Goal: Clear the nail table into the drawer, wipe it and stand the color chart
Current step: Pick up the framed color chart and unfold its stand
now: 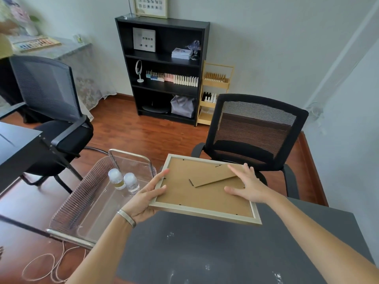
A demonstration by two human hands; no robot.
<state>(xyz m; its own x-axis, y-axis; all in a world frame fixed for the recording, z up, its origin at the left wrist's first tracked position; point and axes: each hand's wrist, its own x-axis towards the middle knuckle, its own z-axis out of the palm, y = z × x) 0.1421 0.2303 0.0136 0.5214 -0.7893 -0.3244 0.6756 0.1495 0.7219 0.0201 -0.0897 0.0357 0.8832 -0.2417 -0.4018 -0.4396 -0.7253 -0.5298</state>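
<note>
Here your left hand (141, 198) grips the left edge of the chart (205, 193), thumb on top and fingers curled under the frame. You hold it back side up, tilted, above the far edge of the dark table (235, 253), so the brown backing faces you. Your right hand (247, 186) lies flat on that backing with its fingers straight and spread, the fingertips touching the right end of the cardboard stand (213, 176). The stand lies at a slant across the backing, its right end lifted a little.

A silver bangle (126, 218) sits on your left wrist. To the left of the table stands a clear cart (98, 193) with a wire side, and two small bottles (124, 181) stand side by side in it, near the chart's left edge. A thin cord (51, 265) loops on the floor by the cart. Beyond the table a black mesh chair (254, 130) faces you. A black bookcase (164, 68) stands against the far wall, with a row of polish bottles (174, 77) on its middle shelf.
</note>
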